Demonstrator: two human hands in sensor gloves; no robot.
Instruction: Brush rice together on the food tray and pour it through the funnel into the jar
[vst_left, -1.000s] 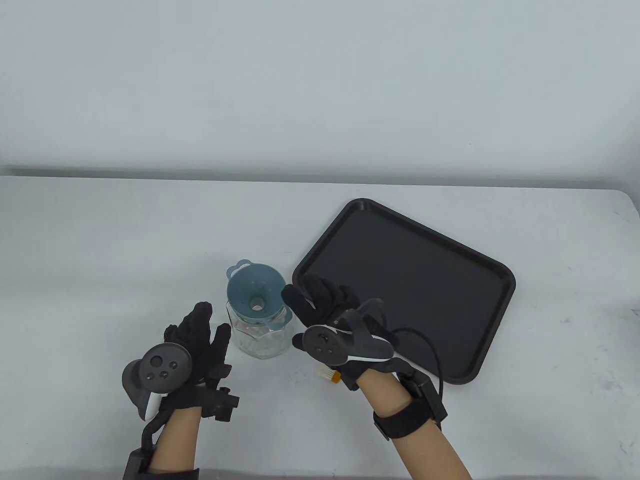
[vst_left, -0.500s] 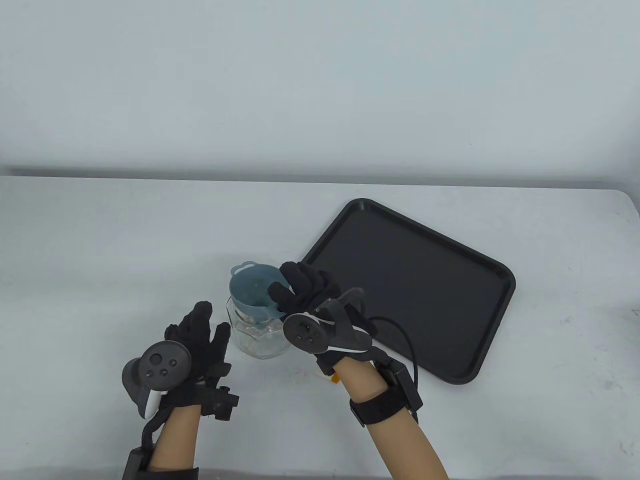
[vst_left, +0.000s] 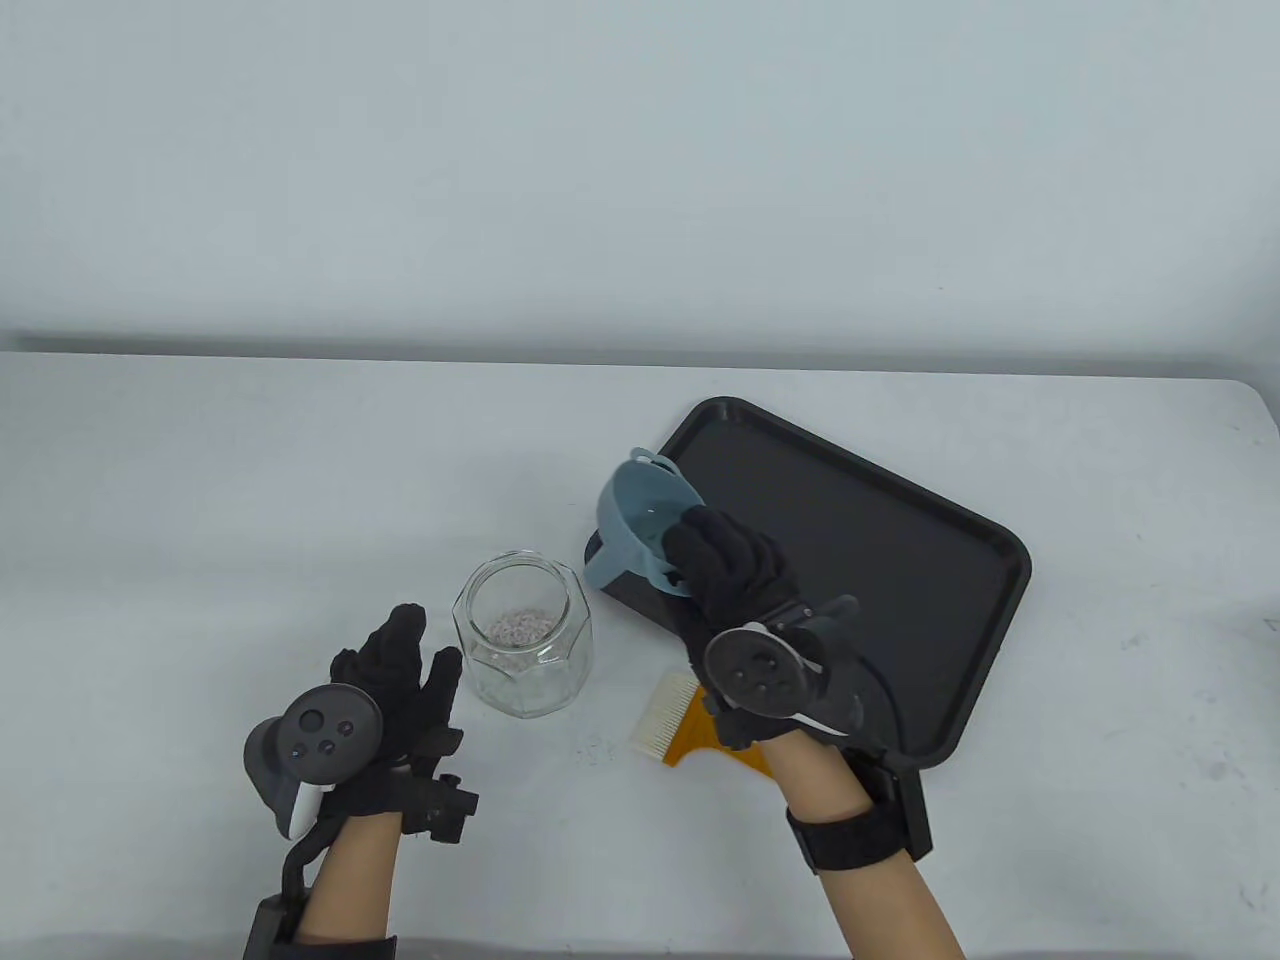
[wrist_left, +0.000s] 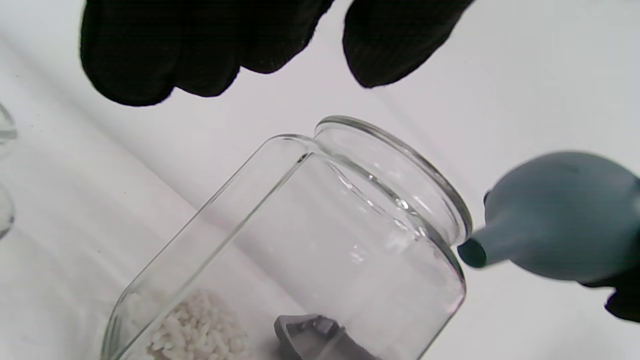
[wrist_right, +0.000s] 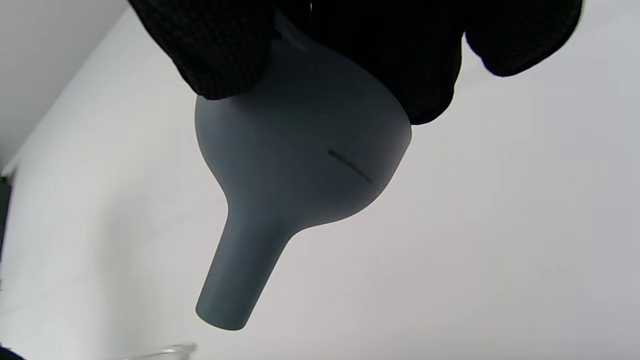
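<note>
My right hand (vst_left: 722, 562) grips the blue-grey funnel (vst_left: 640, 525) by its rim and holds it tilted in the air over the near-left corner of the black food tray (vst_left: 900, 590). In the right wrist view the funnel (wrist_right: 295, 185) hangs under my fingers, spout down-left. The glass jar (vst_left: 522, 650) stands uncovered on the table with rice (vst_left: 520, 627) at its bottom; the jar (wrist_left: 320, 240) and rice (wrist_left: 195, 330) also show in the left wrist view, with the funnel (wrist_left: 555, 220) at the right. My left hand (vst_left: 405, 665) stays beside the jar, fingers straight, apart from it.
A brush (vst_left: 690, 722) with white bristles and an orange handle lies on the table between the jar and the tray's near edge, partly under my right wrist. The white table (vst_left: 250, 480) ends at a grey wall behind.
My right hand reached the funnel on the jar, gripped its rim and lifted it off to the right, over the tray corner. The jar's mouth and the brush are now uncovered. The left hand stayed still.
</note>
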